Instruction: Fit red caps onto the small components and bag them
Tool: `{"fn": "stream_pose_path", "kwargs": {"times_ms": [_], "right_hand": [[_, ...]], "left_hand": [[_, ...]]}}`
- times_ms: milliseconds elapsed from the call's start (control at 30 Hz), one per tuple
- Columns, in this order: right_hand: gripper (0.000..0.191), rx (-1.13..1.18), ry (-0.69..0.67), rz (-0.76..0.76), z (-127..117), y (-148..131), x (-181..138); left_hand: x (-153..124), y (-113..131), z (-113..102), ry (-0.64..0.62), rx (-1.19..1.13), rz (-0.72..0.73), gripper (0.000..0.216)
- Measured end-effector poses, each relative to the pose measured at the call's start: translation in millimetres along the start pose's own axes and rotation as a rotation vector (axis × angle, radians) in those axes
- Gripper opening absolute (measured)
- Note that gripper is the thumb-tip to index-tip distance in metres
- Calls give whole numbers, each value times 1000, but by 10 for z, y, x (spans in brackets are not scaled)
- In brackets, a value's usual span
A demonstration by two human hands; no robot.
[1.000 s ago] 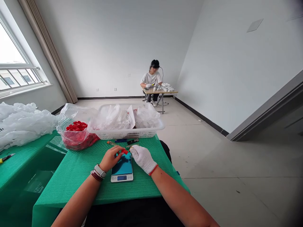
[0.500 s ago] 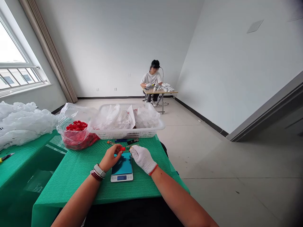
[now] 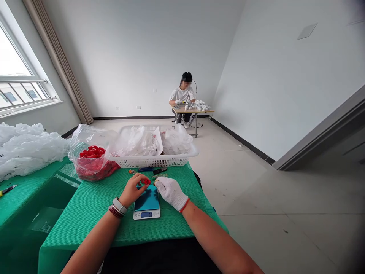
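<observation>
My left hand (image 3: 136, 189), bare with a wristband and beads, pinches a small red plastic piece (image 3: 147, 182) above the far edge of a digital kitchen scale (image 3: 146, 203). My right hand (image 3: 169, 190) wears a white knit glove with a red cuff. Its fingertips are pinched together close to the red piece, on a small thing of which only a yellowish bit shows. The scale has a shiny blue plate, and its display seems to read zero. A clear plastic bag (image 3: 85, 169) of similar red pieces stands to the left.
A white plastic basket (image 3: 154, 161) of clear bags sits at the table's far side. Before it lie a black object (image 3: 159, 171) and an orange-ended one (image 3: 132, 172). More plastic bags (image 3: 31, 152) and a knife (image 3: 8, 190) are at left. A person (image 3: 182, 95) sits farther off.
The red piece has turned in my left fingers and shows its end more. My right hand has shifted slightly left, towards it. The scale has stayed in place.
</observation>
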State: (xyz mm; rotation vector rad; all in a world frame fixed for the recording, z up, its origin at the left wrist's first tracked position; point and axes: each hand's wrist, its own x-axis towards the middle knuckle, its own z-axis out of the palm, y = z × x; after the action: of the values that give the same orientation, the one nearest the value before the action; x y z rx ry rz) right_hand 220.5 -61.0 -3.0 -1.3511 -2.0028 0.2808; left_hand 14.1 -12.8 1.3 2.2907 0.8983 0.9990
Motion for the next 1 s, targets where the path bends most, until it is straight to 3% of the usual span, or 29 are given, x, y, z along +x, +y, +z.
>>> {"fn": "stream_pose_path", "kwargs": {"times_ms": [167, 367, 833, 1000], "right_hand": [[41, -50, -13, 10, 29, 16, 8], [39, -72, 36, 37, 51, 56, 14], [41, -59, 6, 10, 28, 6, 5], [39, -16, 53, 38, 19, 29, 7]], "left_hand": [[-16, -41, 25, 15, -4, -89, 21], [-24, -17, 17, -20, -56, -91, 27], [-22, -3, 10, 17, -92, -140, 25], [-20, 3, 10, -40, -76, -127, 21]]}}
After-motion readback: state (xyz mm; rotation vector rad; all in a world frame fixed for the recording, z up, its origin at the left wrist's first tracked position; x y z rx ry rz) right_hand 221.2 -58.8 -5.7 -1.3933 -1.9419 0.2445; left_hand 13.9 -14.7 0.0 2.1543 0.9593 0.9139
